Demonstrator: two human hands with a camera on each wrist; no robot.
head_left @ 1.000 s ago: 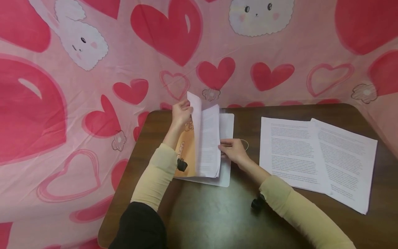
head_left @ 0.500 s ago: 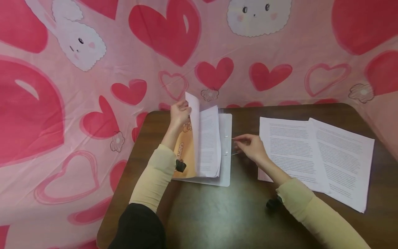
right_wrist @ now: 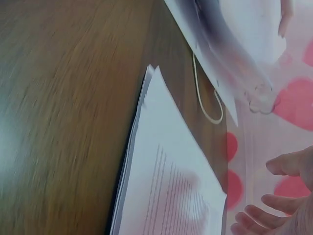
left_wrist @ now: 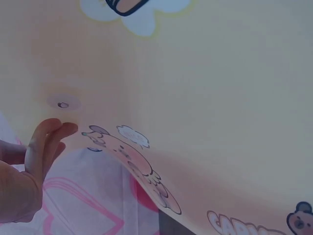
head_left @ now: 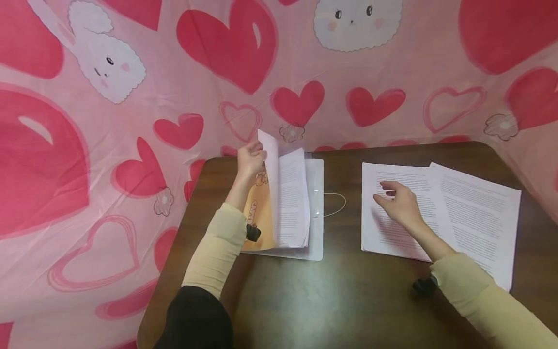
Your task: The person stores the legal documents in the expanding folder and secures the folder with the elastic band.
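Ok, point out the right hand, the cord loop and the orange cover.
right hand (head_left: 401, 206), head view: middle of the hand
cord loop (head_left: 346, 200), head view: its outermost bend
orange cover (head_left: 264, 219), head view: bare patch beside the lettering

I see a brown wooden table (head_left: 301, 300) across the lower frame; behind it, a pink sheet (head_left: 296, 63) with red hearts (head_left: 231, 48), a printed white rabbit (head_left: 111, 65) upper left.

“CA…” lettering (left_wrist: 226, 223) on orange cover (head_left: 265, 213)
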